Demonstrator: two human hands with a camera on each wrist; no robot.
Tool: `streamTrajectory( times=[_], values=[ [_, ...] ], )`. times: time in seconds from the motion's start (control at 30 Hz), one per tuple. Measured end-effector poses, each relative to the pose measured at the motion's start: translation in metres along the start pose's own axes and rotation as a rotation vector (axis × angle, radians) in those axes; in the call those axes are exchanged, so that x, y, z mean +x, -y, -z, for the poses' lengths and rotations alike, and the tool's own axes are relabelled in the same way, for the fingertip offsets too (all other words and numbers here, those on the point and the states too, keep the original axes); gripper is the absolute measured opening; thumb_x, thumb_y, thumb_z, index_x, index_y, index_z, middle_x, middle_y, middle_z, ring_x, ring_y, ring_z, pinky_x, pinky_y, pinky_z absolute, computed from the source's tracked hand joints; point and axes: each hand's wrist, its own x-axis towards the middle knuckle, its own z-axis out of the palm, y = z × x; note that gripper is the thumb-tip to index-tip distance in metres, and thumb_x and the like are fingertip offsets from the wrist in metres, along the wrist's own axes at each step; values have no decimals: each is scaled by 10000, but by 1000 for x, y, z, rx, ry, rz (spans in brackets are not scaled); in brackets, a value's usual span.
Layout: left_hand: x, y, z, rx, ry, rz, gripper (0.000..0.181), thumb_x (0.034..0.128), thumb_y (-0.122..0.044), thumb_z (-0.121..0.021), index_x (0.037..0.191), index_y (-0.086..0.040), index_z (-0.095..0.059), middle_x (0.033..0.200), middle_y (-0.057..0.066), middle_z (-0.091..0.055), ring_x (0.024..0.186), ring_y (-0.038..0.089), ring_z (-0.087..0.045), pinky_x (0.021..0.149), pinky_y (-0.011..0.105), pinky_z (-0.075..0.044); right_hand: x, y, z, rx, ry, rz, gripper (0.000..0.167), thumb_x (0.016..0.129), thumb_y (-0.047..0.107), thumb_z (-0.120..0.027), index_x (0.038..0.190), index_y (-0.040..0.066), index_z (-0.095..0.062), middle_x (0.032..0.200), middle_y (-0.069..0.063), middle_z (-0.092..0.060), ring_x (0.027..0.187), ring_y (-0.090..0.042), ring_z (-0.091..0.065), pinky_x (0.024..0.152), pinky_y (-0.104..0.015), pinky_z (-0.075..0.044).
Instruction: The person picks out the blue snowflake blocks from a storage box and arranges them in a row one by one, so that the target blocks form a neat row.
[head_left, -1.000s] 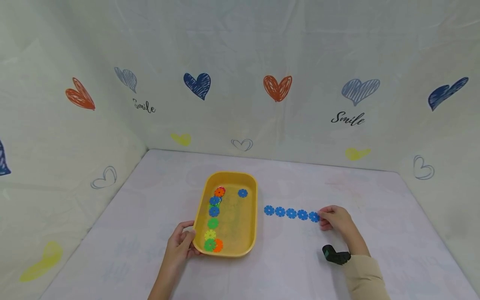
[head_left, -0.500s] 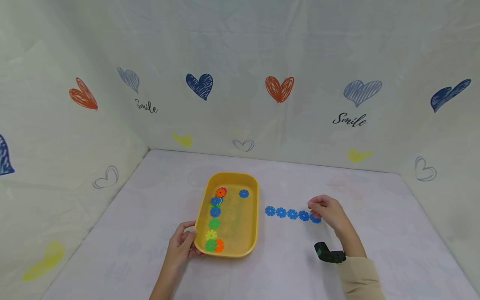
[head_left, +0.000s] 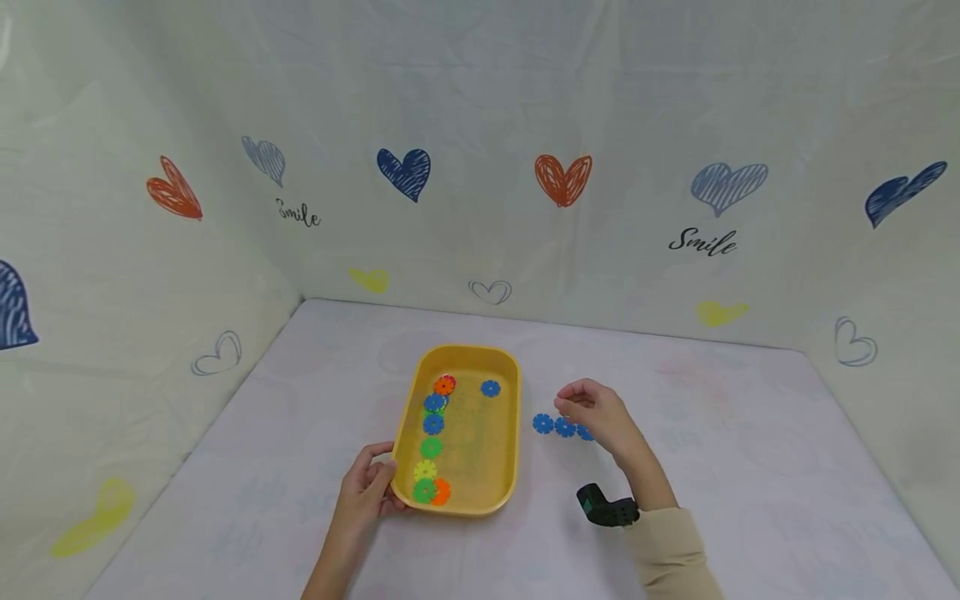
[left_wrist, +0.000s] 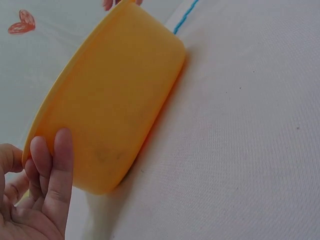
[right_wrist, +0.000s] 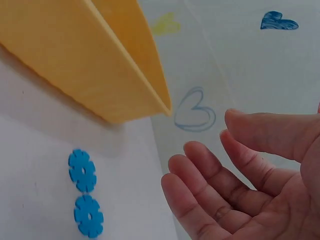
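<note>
My left hand (head_left: pixel 365 492) grips the near left corner of a yellow tray (head_left: pixel 517 433). In the left wrist view the hand's fingers lie against the outer wall. Inside the tray, a column of small notched plastic discs runs along the left side, among them a blue one (head_left: pixel 433 424), a green one (head_left: pixel 431 447) and a yellow one (head_left: pixel 425 471). A lone blue disc (head_left: pixel 491 388) lies at its far right. On the table to the right is a row of blue discs (head_left: pixel 543 424), partly hidden by my right hand (head_left: pixel 603 421), which hovers above it with loosely bent fingers, holding nothing.
A white-covered table (head_left: pixel 750 467) carries the tray and the row. Behind it hangs a pale sheet (head_left: pixel 480 100) printed with hearts and "Smile". A black wrist device (head_left: pixel 607 507) is strapped to the right wrist.
My right hand has left the right-end disc of the row, lifted, and moved left over the row toward the tray. The left hand keeps its grip on the tray.
</note>
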Motion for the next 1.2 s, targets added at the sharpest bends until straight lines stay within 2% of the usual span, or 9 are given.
streamTrajectory(
  times=[0.2, 0.5, 0.77, 1.0, 1.2],
  values=[
    [0, 0, 0, 9, -4, 1, 371, 961, -149, -444, 1314, -39, -411, 724, 45, -524, 556, 134, -535, 557, 261, -544, 3, 22, -23, 39, 35, 0, 222, 877, 180, -627, 1032, 26, -593, 959, -97, -643, 882, -260, -614, 849, -395, -531],
    [1, -2, -1, -9, -12, -5, 348, 951, -120, -451, 1289, -40, -432, 710, 45, -512, 539, 123, -528, 557, 267, -548, 18, 40, -57, 67, 117, 43, 223, 857, 148, -648, 1033, 15, -622, 948, -76, -651, 812, -159, -599, 812, -355, -534],
    [0, 2, 1, -42, 21, -52, 373, 950, -90, -460, 1309, -2, -403, 683, 46, -507, 496, 126, -561, 543, 312, -558, 27, 45, -89, 54, 207, 61, 229, 854, 145, -651, 1031, 2, -634, 959, -87, -653, 841, -154, -594, 830, -324, -518],
    [1, 2, 1, -45, 15, -41, 361, 952, -95, -453, 1300, -9, -414, 681, 36, -505, 506, 123, -554, 552, 311, -560, 37, 42, -111, -48, 308, 123, 253, 854, 156, -649, 1052, -1, -646, 952, -94, -640, 820, -154, -558, 752, -267, -492],
    [1, 3, 1, -48, 8, -41, 339, 947, -91, -444, 1279, -20, -437, 686, 37, -516, 505, 115, -549, 561, 315, -562, 42, 44, -124, -68, 377, 87, 283, 835, 166, -660, 1075, 18, -640, 946, -96, -627, 788, -167, -534, 712, -270, -478]
  ],
)
